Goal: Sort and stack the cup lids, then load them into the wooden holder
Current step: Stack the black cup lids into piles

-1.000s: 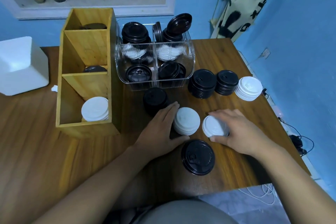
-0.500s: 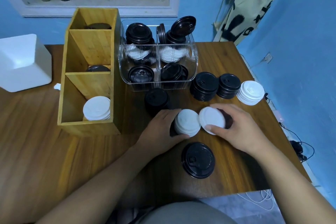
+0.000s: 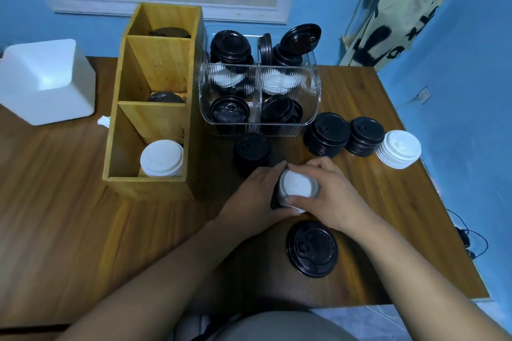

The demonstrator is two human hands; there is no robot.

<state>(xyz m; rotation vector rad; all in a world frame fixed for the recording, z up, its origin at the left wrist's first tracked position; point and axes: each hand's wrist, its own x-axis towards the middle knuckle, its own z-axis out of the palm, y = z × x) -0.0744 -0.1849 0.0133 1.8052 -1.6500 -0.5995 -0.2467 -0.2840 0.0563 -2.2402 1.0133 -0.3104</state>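
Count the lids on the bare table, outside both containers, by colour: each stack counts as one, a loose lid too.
Black stacks: 3
Loose black lid: 1
White stacks: 2, one free, one gripped by the left hand and right hand
Total: 6

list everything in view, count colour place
wooden holder: one, light wood, left of centre
white lids in holder: one stack, white, nearest compartment
dark lids in holder: two lots, dark, middle and far compartments
clear bin: one, transparent, behind, holds black and white lids
black lid stacks: three, black, by the bin
white lid stack: one, white, far right
single black lid: one, black, near side
white box: one, white, far left
held white lids: one stack, white, between both hands
left hand: grips held white lids
right hand: grips them too
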